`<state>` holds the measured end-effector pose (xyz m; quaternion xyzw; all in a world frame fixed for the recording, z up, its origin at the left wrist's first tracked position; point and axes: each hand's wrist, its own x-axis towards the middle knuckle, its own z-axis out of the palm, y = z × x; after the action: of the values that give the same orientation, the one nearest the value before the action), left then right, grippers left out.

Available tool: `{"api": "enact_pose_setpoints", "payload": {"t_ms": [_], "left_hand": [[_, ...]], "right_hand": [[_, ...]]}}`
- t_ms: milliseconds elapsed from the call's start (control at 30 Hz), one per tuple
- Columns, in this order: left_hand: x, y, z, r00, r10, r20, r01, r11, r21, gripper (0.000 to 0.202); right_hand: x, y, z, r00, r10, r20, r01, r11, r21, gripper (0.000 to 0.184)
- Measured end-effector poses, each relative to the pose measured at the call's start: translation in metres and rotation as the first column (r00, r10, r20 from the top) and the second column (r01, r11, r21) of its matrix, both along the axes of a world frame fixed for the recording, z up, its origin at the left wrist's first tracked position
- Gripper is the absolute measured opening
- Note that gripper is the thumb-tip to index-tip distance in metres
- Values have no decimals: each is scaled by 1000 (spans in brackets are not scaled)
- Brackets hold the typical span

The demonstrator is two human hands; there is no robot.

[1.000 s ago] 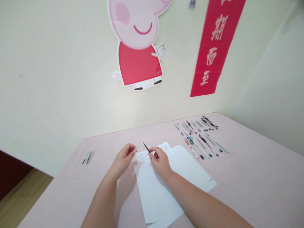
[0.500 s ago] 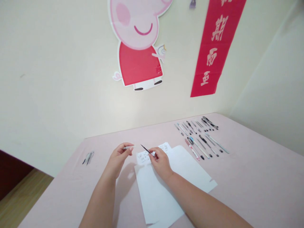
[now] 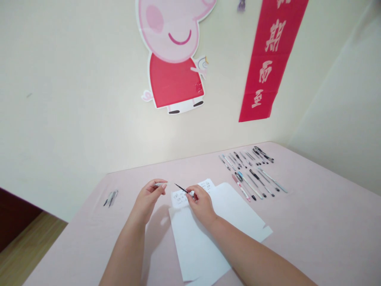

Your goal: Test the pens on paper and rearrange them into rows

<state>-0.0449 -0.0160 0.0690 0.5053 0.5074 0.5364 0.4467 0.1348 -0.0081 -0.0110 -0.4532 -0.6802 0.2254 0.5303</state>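
Observation:
Between the thumb and fingers of my left hand (image 3: 151, 195) is a light, see-through pen barrel (image 3: 160, 184), its end facing right. My right hand (image 3: 201, 201) pinches a thin dark pen refill (image 3: 181, 188), whose tip slants up and left. A small gap separates the refill's tip from the barrel, both above the table. The refill's rear part is hidden by my right fingers. Under my right hand lie white paper sheets (image 3: 190, 242) and a smaller sheet with handwriting (image 3: 179, 198).
On the pink-covered table (image 3: 98, 246), two rows of pens, refills and caps (image 3: 258, 180) lie at the back right. A small group of pen parts (image 3: 111, 198) rests at the left. The wall (image 3: 89, 131) rises behind, with a cartoon pig cutout (image 3: 175, 81) and a red banner (image 3: 268, 71).
The refill's tip has shifted slightly left and down toward the barrel, and the refill lies at a flatter slant. My left hand has hardly moved.

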Motion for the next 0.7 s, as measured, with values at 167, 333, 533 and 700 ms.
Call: {"api": "enact_pose_setpoints", "payload": {"t_ms": [167, 333, 533, 700], "left_hand": [[2, -1, 3, 999, 11, -35, -11, 1000, 4, 31], [2, -2, 5, 990, 26, -140, -25, 1000, 13, 29], [5, -5, 11, 984, 25, -176, -27, 1000, -10, 28], [6, -5, 14, 980, 21, -196, -30, 999, -42, 28]], "right_hand": [[0, -1, 2, 1000, -2, 31, 2, 1000, -12, 16], [1, -3, 5, 998, -2, 65, 1, 1000, 10, 17], [1, -4, 8, 992, -45, 119, 34, 995, 89, 14], [2, -3, 8, 990, -32, 136, 19, 995, 95, 13]]}}
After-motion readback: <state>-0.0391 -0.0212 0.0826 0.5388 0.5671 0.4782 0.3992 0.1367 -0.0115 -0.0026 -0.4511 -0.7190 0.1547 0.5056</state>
